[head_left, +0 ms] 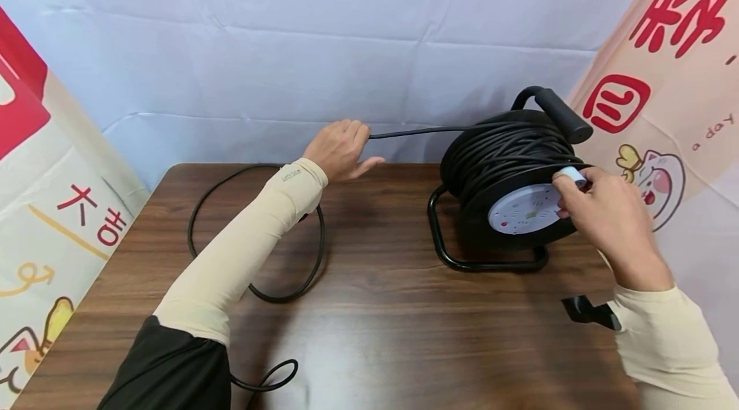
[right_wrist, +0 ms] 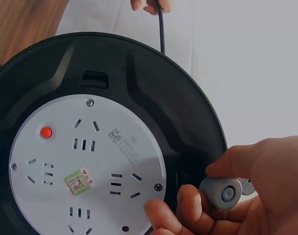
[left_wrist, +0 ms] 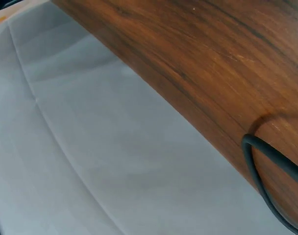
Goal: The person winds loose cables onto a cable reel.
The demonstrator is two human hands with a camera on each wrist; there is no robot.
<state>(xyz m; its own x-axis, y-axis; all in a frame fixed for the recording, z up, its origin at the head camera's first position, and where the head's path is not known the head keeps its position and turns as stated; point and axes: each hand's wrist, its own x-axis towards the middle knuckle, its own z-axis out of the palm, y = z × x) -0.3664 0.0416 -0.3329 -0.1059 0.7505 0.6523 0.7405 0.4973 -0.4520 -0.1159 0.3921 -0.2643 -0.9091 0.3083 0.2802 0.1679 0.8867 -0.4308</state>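
A black cable reel stands on the right of the table, wound with thick black cable. Its white socket face carries several outlets and a red button. Between thumb and fingers my right hand holds the grey crank knob at the reel's rim. To the left, my left hand grips the black cable, which runs taut from the top of the reel. The left fingers are curled round it, the thumb sticking out. Loose cable hangs over the table edge in the left wrist view.
The wooden table has loops of slack cable lying on its left side. A black strip hangs by the right sleeve. The reel's carrying handle leans toward the back right. White cloth covers the wall behind.
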